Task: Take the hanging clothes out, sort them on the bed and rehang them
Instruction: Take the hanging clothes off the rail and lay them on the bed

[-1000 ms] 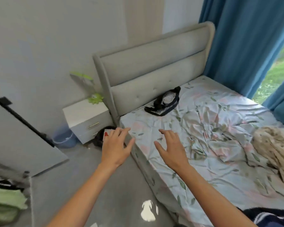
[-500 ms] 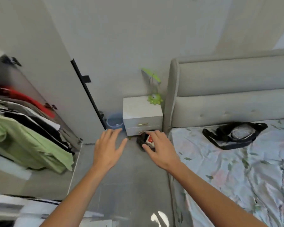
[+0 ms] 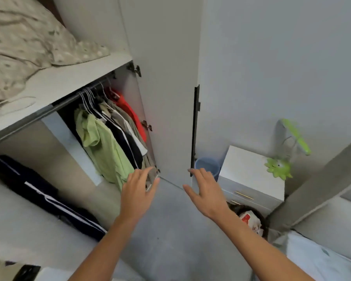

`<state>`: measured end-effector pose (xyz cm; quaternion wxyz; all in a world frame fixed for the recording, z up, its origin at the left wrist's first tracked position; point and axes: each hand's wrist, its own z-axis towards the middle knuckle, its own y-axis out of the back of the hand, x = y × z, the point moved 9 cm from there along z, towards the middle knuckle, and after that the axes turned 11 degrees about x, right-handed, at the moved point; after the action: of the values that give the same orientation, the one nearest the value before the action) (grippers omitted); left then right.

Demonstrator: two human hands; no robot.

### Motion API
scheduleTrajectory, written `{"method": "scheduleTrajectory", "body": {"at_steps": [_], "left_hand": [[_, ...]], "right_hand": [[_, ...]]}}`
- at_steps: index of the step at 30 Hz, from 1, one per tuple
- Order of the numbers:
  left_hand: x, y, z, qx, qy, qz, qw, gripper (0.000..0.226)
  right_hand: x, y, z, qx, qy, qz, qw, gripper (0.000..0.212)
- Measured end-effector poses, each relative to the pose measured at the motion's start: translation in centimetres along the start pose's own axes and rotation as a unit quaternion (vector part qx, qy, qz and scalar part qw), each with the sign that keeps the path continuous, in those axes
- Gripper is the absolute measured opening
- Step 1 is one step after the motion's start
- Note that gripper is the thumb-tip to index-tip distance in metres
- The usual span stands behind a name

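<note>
Both arms reach forward toward the open wardrobe. The left hand [image 3: 137, 191] is stretched out palm down, fingers straight and slightly spread, holding nothing; its fingertips lie in front of the lower hem of the hanging clothes [image 3: 109, 136], though whether they touch the cloth cannot be told. The right hand [image 3: 206, 192] is likewise released, fingers spread, thumb out to the side, just before the lower edge of the open door [image 3: 166, 98] and its black handle [image 3: 195, 128].

The clothes hang on the rail [image 3: 69, 100] inside the wardrobe: a light green shirt in front, then dark, white, beige and red ones behind (mostly hidden by one another).

A red and white package [image 3: 249, 220] lies on the floor by the nightstand [image 3: 249, 175]; its print is too blurred to read. The bed [image 3: 320, 260] is cut off at the lower right.
</note>
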<state>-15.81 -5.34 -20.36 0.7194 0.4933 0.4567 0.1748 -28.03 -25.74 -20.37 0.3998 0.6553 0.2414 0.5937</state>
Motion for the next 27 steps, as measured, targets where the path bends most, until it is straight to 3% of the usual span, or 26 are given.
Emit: {"method": "scheduleTrajectory", "body": {"at_steps": [8, 15, 20, 27], "left_hand": [[7.7, 4.5, 6.3, -0.054, 0.123, -0.034, 0.99, 0.048], [13.6, 6.4, 10.6, -0.108, 0.211, -0.057, 0.97, 0.054], [17.6, 7.2, 16.6, -0.128, 0.253, -0.028, 0.959, 0.055], [23.2, 7.2, 22.1, -0.136, 0.373, -0.061, 0.916, 0.048]], "right_hand": [[6.7, -3.5, 13.7, 0.077, 0.091, -0.001, 0.993, 0.051], [10.5, -7.6, 25.2, 0.139, 0.161, -0.006, 0.977, 0.062], [11.9, -10.0, 34.9, 0.18, 0.207, 0.004, 0.962, 0.054], [13.5, -12.2, 46.6, 0.25, 0.242, 0.051, 0.936, 0.052]]}}
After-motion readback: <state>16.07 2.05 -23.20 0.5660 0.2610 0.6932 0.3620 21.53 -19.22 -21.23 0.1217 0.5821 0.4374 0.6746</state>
